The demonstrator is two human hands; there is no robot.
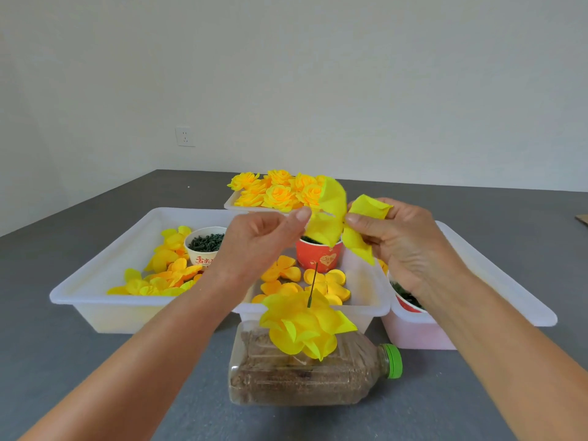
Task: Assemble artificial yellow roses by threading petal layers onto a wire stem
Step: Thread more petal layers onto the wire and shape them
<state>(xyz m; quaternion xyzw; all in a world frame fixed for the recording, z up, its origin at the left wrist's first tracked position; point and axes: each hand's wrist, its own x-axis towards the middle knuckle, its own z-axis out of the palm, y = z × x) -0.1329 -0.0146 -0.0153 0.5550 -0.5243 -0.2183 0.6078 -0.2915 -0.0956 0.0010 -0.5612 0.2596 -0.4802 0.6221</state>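
Petal layer [331, 214], bright yellow, is held up between both hands above the trays, well above the wire stem [312, 286]. Right hand [401, 240] pinches it at the middle, thumb and fingers curled round the folded part; one lobe sticks up over the fingers, another hangs below. Left hand [264, 233] has thumb and forefinger pressed together at the layer's left edge, other fingers curled in; looks like it is spreading or peeling the layer open, probably to find the centre hole. Cannot tell if the fingertips actually grip the fabric.

Stem stands upright, stuck in a brown-filled plastic bottle [305, 374] lying on its side, green cap to the right; likely a weighted holder so both hands stay free. Threaded petals [302, 329] already sit low on the stem, bare tip poking up for the next layer.

Supplies within reach: middle tray [369, 300] with orange petal pieces and a red cup [318, 257], left tray [95, 291] with loose petals and a white cup [205, 246] of dark green bits. Finished roses [280, 192] are heaped on the far tray.
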